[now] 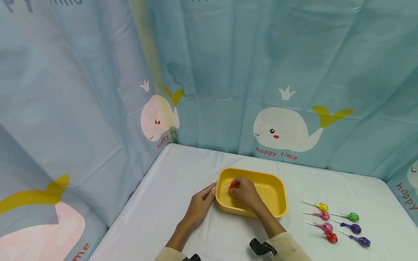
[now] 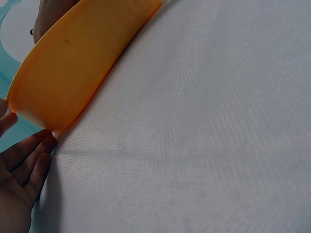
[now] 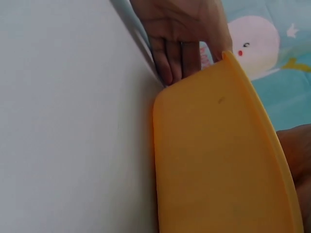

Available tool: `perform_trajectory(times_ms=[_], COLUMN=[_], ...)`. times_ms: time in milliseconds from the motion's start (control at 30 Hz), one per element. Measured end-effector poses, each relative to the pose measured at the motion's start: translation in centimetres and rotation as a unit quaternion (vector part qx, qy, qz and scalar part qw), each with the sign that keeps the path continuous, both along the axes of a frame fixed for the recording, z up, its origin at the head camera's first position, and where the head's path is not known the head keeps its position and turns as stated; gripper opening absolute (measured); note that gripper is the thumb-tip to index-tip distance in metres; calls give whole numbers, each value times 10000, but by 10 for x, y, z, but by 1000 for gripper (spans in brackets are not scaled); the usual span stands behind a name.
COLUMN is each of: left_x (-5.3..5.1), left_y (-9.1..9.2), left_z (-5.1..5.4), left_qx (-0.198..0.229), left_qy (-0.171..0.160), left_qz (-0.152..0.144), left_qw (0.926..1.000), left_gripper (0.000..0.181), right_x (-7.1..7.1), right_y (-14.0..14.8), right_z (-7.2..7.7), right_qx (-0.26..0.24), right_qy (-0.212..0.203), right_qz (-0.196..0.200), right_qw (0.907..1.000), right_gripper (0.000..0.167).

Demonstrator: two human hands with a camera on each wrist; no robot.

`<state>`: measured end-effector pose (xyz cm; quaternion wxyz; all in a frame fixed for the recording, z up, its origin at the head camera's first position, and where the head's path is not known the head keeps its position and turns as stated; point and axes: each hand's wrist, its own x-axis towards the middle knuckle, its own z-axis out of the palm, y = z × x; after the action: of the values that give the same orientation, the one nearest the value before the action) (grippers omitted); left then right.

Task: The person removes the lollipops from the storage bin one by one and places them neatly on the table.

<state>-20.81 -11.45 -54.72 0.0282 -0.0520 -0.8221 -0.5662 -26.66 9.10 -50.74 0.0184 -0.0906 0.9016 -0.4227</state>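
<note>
A yellow rectangular tray (image 1: 271,195) with raised walls stands on the white-covered table. Inside its left part, my right hand (image 1: 245,191) pinches a red lollipop (image 1: 232,186) by the candy end, its white stick pointing left. My left hand (image 1: 200,203) touches the tray's left end from outside, with fingers fairly straight, as the left wrist view of the hand (image 2: 24,177) also shows. In the right wrist view, the tray's outer wall (image 3: 214,145) hides the lollipop, and only part of the right hand (image 3: 297,150) shows behind the rim.
To the tray's right lie several wrapped lollipops: a yellow one (image 1: 322,206), a green one (image 1: 352,216), purple ones (image 1: 355,228), pink ones (image 1: 326,227) and a red one (image 1: 331,237). A blue whale-print curtain (image 1: 212,119) hangs behind the table (image 1: 183,166) and along its left side.
</note>
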Motion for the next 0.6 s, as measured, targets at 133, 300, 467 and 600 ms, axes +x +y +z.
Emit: perform_trajectory(times_ms=[133,300,467,600], left_x=[1,1,0,-1], left_y=[0,-1,0,0], left_z=[0,-2,-3,-3], left_qx=[-8,51,39,23], left_qy=[27,97,140,130], left_qz=[-7,-67,-79,-29], left_qw=[10000,9999,9999,9999], left_gripper=[44,43,44,45], right_x=[6,15,23,30], right_y=[11,23,34,44], right_z=[1,5,10,15], right_qx=[-152,-174,-248,-399], right_qy=[51,-67,-214,-234], right_qz=[-204,-428,-626,-712], right_qw=[9997,9989,9975,9964], right_gripper=[16,20,21,24])
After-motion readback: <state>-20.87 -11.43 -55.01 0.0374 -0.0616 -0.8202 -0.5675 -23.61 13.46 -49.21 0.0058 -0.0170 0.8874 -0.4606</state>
